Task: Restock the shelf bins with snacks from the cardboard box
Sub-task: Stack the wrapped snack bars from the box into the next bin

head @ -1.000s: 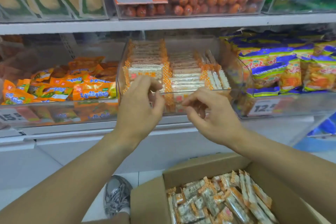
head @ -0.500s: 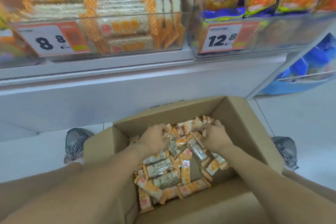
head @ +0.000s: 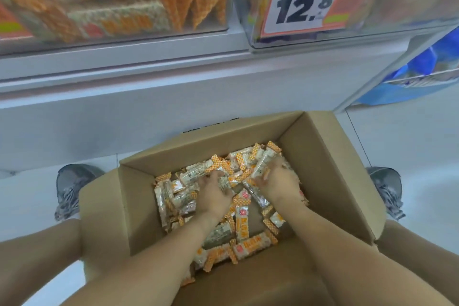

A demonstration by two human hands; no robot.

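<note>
Head view, looking down: both hands are in the open cardboard box (head: 320, 169) on the floor, palms down on the heap of snack bars (head: 244, 226). The left hand (head: 214, 195) has its fingers curled loosely into the wrappers near the middle of the pile; whether it has closed on one cannot be told. The right hand (head: 279, 182) lies just beside it, fingers spread and bent around several bars at the far end of the heap, but a firm grip cannot be made out.

The bars are orange-and-white packets lying every way, some with their long axis running toward the shelf, others crosswise. Forearms cover part of the pile. A grey shoe (head: 70, 189) stands at each side of the box.

Above, blurred, the clear shelf bin (head: 119, 2) already holds stacked bars of the same kind. Beside it another bin carries a price tag (head: 305, 0) reading 12.8.
</note>
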